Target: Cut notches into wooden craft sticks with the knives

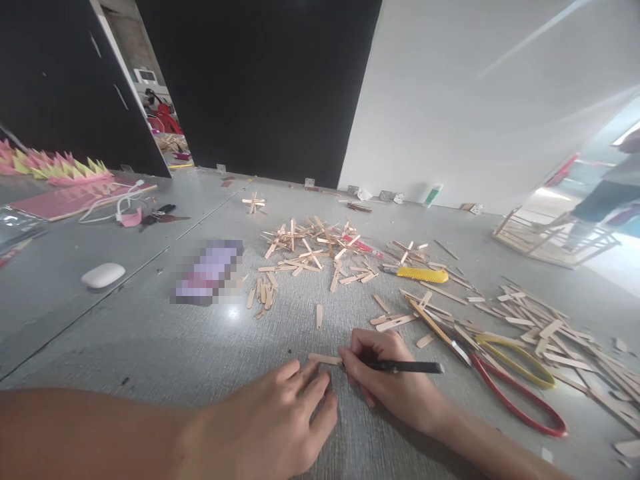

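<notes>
My right hand [395, 377] is closed in a writing grip round a black pen [410, 367]. The pen's tip is hidden behind my fingers. Under both hands' fingertips a short wooden craft stick [325, 359] lies flat on the grey tabletop [200, 347]. My left hand [280, 413] holds its left end down with bent fingertips, while the right fingers meet its other end. Just beyond lies one loose piece of craft stick [319, 316]. Past that is a spread pile of sticks [310, 250], some joined into star shapes.
Right of my hand lie snips [520, 393] with red and yellow handles, a yellow cutter [423, 275] and many wood strips [545, 327]. Leftward are a blurred-out phone [207, 273], a white case [103, 275], keys [160, 215] and a cable. A dark panel [260, 87] stands behind.
</notes>
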Available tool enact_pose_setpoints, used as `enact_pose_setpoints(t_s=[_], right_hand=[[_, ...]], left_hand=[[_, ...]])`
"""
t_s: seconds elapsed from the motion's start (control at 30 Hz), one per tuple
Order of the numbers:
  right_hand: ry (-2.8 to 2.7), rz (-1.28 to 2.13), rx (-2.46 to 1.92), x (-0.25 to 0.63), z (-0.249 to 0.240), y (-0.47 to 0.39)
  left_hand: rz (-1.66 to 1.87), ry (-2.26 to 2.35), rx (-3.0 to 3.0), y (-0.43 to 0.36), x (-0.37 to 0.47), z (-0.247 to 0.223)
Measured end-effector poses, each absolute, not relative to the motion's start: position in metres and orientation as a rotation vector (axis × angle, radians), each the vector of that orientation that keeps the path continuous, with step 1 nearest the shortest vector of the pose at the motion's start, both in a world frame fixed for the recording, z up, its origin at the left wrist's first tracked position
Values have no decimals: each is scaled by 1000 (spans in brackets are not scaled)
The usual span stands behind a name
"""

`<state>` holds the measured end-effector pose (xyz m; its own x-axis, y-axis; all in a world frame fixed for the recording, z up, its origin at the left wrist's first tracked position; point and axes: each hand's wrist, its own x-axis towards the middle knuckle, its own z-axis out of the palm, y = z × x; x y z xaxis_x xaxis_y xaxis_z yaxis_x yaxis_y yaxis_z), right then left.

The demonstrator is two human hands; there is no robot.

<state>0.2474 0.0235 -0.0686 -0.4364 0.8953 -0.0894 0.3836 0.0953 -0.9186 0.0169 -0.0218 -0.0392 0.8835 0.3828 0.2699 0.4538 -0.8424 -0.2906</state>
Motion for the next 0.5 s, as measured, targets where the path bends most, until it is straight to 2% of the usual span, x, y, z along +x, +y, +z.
enact_pose_setpoints(t_s=[0.3, 0.5], right_hand=[[-1738, 1445, -1236, 249, -66, 31], [-1603, 1340, -1277, 258, -58, 40]], left_hand=[[-353, -667, -2679, -27, 17, -46], [-410, -681, -2659, -37, 18, -49]])
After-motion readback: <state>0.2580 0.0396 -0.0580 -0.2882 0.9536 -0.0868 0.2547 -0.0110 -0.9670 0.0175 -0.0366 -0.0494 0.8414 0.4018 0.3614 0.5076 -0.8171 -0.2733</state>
